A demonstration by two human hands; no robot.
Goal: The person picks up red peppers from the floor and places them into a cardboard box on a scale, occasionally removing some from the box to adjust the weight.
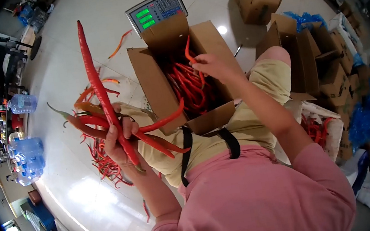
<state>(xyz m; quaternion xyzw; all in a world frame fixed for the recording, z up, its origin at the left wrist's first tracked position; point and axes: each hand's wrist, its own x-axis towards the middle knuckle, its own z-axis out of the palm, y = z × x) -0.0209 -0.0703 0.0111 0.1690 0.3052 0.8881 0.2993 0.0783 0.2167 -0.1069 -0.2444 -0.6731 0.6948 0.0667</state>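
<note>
Head view: you sit over a pale tiled floor (61,132), with a brown carton (152,82) standing flaps-up between your legs. Whatever printing the cartons stacked (334,77) at your right carry is too small to read. A white foam box (337,133) beside your right thigh has red peppers (315,128) in it. Just beyond the carton, the scale display (159,10) shows three rows of lit green readouts next to a keypad with a few red keys; you can't make out the figures or key legends from here. On the floor to your left lies a loose heap of thin red peppers (107,165).

Your left hand (113,146) is wrapped around a bundle of peppers (95,76), raised left of the carton. One long, straight, glossy red pepper runs through your grip and points away from you; others fan out to both sides, mostly red, some orange-brown, one with a greenish end. Below your right hand (210,65), slender, curved, shiny red peppers (191,89) lie tangled inside the carton. That hand is narrowed, thumb and fingers pinching a single orange-red pepper (188,49) over the opening, its thin end pointing up and away.
</note>
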